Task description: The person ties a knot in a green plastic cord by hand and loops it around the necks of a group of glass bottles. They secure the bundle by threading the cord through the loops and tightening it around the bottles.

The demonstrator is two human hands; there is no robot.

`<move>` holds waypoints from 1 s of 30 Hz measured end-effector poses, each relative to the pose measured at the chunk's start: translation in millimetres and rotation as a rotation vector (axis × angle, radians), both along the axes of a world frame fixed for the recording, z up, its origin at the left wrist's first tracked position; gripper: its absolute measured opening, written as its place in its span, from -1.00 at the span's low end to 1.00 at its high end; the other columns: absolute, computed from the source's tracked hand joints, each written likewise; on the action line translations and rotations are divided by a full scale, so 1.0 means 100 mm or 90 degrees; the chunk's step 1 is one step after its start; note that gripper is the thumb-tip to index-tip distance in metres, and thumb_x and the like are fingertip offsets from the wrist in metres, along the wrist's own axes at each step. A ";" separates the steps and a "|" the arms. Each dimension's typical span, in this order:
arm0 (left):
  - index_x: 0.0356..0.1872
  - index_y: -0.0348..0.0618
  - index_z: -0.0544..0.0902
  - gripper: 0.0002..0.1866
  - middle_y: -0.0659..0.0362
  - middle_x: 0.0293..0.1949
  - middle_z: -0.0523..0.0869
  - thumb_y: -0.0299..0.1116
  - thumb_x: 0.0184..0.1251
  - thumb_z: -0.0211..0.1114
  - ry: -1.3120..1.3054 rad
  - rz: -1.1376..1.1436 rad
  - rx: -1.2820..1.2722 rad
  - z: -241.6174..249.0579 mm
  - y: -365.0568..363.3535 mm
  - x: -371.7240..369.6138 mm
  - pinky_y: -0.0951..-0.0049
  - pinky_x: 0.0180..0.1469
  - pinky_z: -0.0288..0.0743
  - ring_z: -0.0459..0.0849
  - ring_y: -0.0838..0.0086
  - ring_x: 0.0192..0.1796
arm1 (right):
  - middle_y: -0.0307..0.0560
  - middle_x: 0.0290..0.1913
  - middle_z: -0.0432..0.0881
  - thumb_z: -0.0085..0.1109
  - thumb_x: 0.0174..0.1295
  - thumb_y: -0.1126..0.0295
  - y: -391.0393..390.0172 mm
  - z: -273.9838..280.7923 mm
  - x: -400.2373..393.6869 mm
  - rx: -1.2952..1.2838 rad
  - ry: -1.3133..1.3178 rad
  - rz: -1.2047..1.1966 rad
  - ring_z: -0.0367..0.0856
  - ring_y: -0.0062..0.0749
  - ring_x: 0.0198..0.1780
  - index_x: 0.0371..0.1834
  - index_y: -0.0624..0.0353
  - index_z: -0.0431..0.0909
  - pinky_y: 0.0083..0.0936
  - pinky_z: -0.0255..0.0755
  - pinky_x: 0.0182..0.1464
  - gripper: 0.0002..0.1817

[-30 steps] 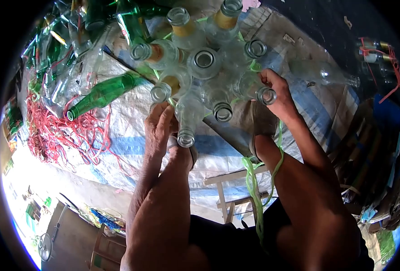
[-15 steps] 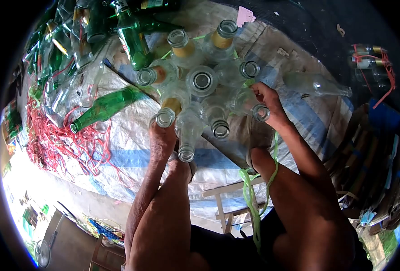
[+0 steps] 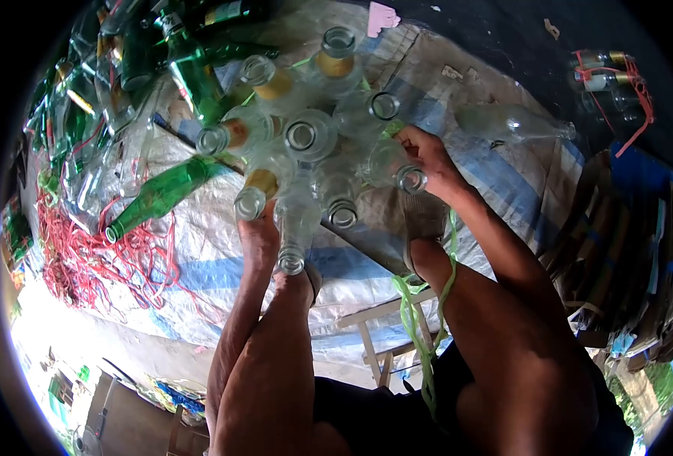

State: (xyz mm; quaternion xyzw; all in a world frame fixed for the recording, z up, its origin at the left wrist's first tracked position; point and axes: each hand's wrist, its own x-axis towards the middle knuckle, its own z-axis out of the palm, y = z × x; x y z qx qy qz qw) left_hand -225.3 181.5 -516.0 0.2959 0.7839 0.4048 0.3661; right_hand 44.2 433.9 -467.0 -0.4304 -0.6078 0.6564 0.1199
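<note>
A cluster of clear glass bottles (image 3: 310, 137) stands between my hands, necks fanning outward, some with gold neck labels. Green plastic twine (image 3: 392, 129) shows around the cluster, and a loose length drops past my right knee. My right hand (image 3: 431, 161) is closed at the cluster's right side, its fingers on the twine beside a clear bottle (image 3: 388, 163). Low on the left, my left hand (image 3: 259, 237) is against a gold-labelled bottle (image 3: 260, 186); that bottle hides its fingers. A green bottle (image 3: 162, 196) lies just left of the cluster.
Green and clear bottles (image 3: 93, 99) are heaped at upper left, above tangled red twine (image 3: 101, 251). One clear bottle (image 3: 515, 121) lies at right on the white-and-blue sheet (image 3: 207, 270). Red-tied bottles (image 3: 614, 83) and stacked cardboard (image 3: 625, 258) are farther right.
The whole view has shifted, so the cluster, hands and surroundings appear farther left. Both hands keep about the same places against the bottles.
</note>
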 end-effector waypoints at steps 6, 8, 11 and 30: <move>0.13 -0.38 0.66 -0.70 -0.03 -0.04 0.79 -0.44 0.48 0.31 -0.023 0.004 -0.032 0.54 0.30 -0.02 0.29 0.08 0.60 0.77 0.28 0.03 | -0.12 -0.31 0.66 0.19 0.32 0.56 0.25 0.21 0.12 0.070 -0.082 0.108 0.66 -0.53 -0.27 -0.07 0.30 0.57 -0.49 0.53 -0.22 -0.84; 0.12 -0.36 0.66 -0.69 0.03 -0.08 0.79 -0.41 0.46 0.33 -0.066 0.022 -0.036 0.58 0.35 -0.09 0.36 -0.01 0.62 0.78 0.40 -0.03 | -0.09 -0.36 0.68 0.18 0.33 0.54 0.34 0.23 0.08 0.117 -0.087 0.087 0.68 -0.48 -0.31 -0.09 0.28 0.59 -0.45 0.55 -0.25 -0.86; 0.14 -0.33 0.65 -0.65 0.13 -0.12 0.76 -0.35 0.44 0.35 -0.185 0.096 0.027 0.50 0.37 -0.16 0.51 -0.21 0.66 0.76 0.58 -0.19 | -0.10 -0.33 0.71 0.21 0.37 0.49 0.51 0.26 -0.08 0.206 -0.081 0.022 0.67 -0.46 -0.31 -0.12 0.25 0.64 -0.47 0.53 -0.22 -0.90; 0.36 -0.25 0.58 -0.42 0.13 0.04 0.77 -0.03 0.53 0.36 -0.310 0.095 0.201 0.42 0.93 -0.92 0.52 -0.16 0.75 0.79 0.55 -0.12 | -0.17 -0.13 0.75 0.23 0.53 0.04 1.37 0.34 -1.04 -0.046 0.038 0.147 0.73 -0.50 -0.13 0.17 0.27 0.68 -0.47 0.68 -0.11 -0.53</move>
